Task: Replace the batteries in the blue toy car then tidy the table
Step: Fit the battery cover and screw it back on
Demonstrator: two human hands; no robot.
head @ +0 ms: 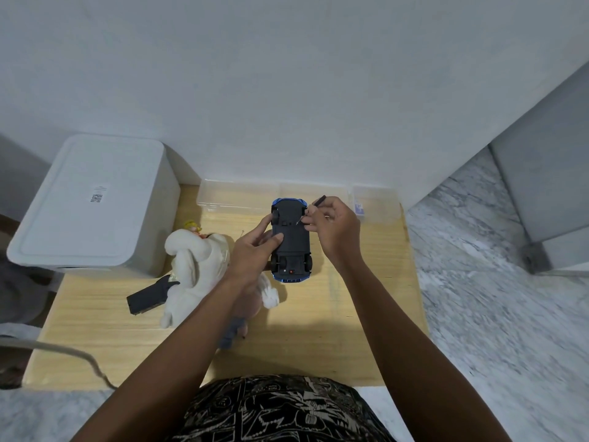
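The blue toy car (291,247) is upside down above the wooden table (366,314), its black underside facing up. My left hand (255,253) grips it from the left side, thumb on the underside. My right hand (331,228) pinches a thin dark screwdriver (314,206). The screwdriver's tip touches the underside near the car's far right corner. A small clear box (377,204) at the back right holds a pale purple pack; whether it contains batteries I cannot tell.
A white lidded bin (92,205) stands at the back left. A white plush toy (197,266) and a dark grey flat piece (148,298) lie left of the car. Clear shallow trays (236,196) line the back edge. A grey cable (63,352) crosses the front left.
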